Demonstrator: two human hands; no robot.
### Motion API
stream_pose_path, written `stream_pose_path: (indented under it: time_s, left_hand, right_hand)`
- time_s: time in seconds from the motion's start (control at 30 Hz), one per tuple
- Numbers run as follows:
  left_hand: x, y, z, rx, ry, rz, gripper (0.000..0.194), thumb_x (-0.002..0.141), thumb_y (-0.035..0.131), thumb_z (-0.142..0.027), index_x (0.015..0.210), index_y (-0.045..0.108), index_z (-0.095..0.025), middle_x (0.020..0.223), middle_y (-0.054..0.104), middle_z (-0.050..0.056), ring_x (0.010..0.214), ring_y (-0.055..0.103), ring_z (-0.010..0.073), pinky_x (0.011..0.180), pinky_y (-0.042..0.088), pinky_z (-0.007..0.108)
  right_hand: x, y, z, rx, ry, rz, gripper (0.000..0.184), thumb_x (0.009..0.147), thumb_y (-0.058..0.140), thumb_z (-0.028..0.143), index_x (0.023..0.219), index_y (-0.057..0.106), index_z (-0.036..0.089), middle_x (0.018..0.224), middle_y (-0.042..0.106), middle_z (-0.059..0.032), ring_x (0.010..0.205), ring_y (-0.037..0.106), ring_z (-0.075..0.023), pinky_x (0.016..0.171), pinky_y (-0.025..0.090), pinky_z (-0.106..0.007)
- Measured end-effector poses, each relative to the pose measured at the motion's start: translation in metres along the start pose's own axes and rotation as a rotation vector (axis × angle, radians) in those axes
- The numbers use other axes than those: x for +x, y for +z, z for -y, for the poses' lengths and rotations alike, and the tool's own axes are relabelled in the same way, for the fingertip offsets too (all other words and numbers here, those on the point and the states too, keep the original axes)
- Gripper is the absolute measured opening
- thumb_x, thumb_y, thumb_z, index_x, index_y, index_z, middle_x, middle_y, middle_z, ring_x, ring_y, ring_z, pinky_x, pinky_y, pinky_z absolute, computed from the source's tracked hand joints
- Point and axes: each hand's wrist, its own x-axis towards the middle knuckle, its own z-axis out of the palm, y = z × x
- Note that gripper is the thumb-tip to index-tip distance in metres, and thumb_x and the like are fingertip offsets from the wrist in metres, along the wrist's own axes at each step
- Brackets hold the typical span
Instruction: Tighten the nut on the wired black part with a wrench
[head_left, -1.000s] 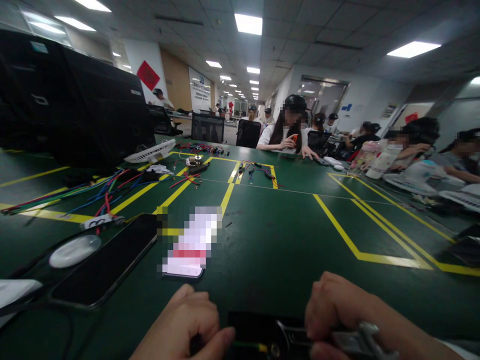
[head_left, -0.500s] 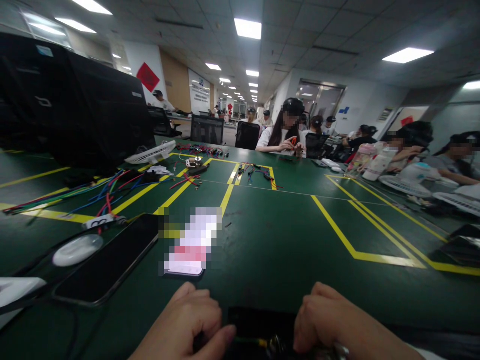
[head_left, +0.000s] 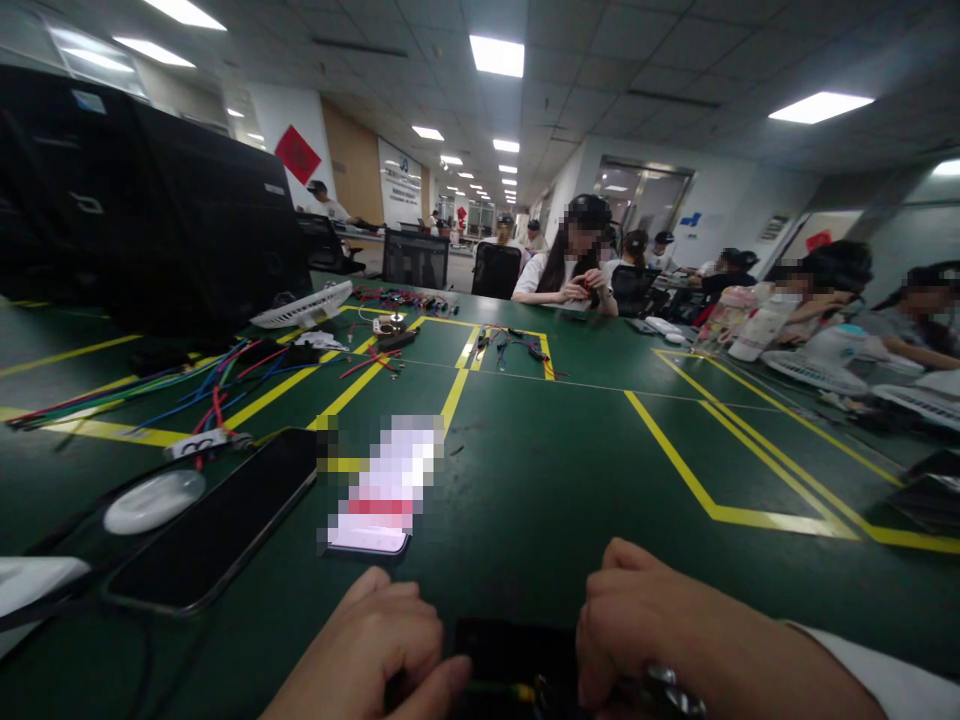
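Observation:
At the bottom edge my left hand (head_left: 375, 655) is curled in a pinch on a thin green-yellow wire (head_left: 499, 688) with a yellow end. My right hand (head_left: 645, 630) is closed round a metal tool (head_left: 667, 695) whose jaws meet the wire's end. Both hands hover over a black flat object (head_left: 510, 650) on the green table (head_left: 555, 480). Much of the tool is hidden under my right hand.
A black phone (head_left: 217, 525), a white round pad (head_left: 154, 500) and a blurred card (head_left: 386, 485) lie to the left. Bundles of coloured wires (head_left: 157, 390) lie beside a black case (head_left: 150, 200). Several other people sit at the far and right sides.
My right hand has shifted left and slightly up, covering more of the metal tool. My left hand has stayed in place on the wire.

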Motion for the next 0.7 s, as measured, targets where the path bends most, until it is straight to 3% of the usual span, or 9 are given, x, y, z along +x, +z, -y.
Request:
stream_pose_path:
  time_s: [0.1, 0.17, 0.3, 0.4, 0.7]
  left_hand:
    - [0.0, 0.0, 0.001, -0.012, 0.002, 0.036, 0.038, 0.098, 0.047, -0.032, 0.063, 0.05, -0.017, 0.068, 0.063, -0.004, 0.072, 0.059, 0.0151, 0.074, 0.033, 0.031]
    - [-0.001, 0.0, 0.001, -0.008, 0.005, 0.028, 0.037, 0.098, 0.047, -0.032, 0.064, 0.051, -0.017, 0.07, 0.064, -0.004, 0.073, 0.059, 0.0152, 0.074, 0.033, 0.031]
    - [-0.001, 0.003, 0.003, -0.008, 0.019, -0.009, 0.036, 0.098, 0.048, -0.03, 0.064, 0.051, -0.018, 0.07, 0.064, -0.004, 0.073, 0.06, 0.0147, 0.075, 0.033, 0.031]
    - [0.0, 0.005, 0.004, -0.014, 0.024, -0.013, 0.038, 0.098, 0.048, -0.031, 0.063, 0.051, -0.018, 0.068, 0.064, -0.005, 0.072, 0.06, 0.0143, 0.075, 0.033, 0.031]
    - [0.002, 0.004, 0.006, -0.007, 0.04, -0.022, 0.037, 0.097, 0.049, -0.032, 0.063, 0.05, -0.018, 0.066, 0.061, -0.006, 0.069, 0.058, 0.0137, 0.075, 0.034, 0.03]
  right_hand:
    - [-0.001, 0.001, -0.003, 0.031, -0.012, -0.012, 0.022, 0.079, 0.068, -0.002, 0.078, 0.062, 0.02, 0.076, 0.069, 0.0024, 0.07, 0.062, -0.0139, 0.09, 0.042, -0.032]
    - [0.0, -0.001, -0.002, 0.032, 0.019, 0.059, 0.018, 0.085, 0.066, 0.005, 0.081, 0.064, 0.023, 0.077, 0.069, 0.0018, 0.074, 0.064, -0.0162, 0.094, 0.042, -0.035]
    - [0.011, -0.011, 0.004, 0.048, 0.05, 0.152, 0.007, 0.092, 0.066, 0.026, 0.084, 0.068, 0.027, 0.075, 0.068, -0.0007, 0.076, 0.064, -0.0205, 0.093, 0.044, -0.038]
    - [0.019, -0.018, 0.008, 0.064, 0.042, 0.151, 0.012, 0.093, 0.065, 0.035, 0.085, 0.07, 0.027, 0.074, 0.067, -0.0015, 0.076, 0.063, -0.021, 0.092, 0.045, -0.039]
    - [0.02, -0.019, 0.008, 0.064, 0.025, 0.15, 0.016, 0.094, 0.064, 0.039, 0.085, 0.07, 0.027, 0.074, 0.067, -0.0017, 0.076, 0.062, -0.0209, 0.091, 0.044, -0.039]
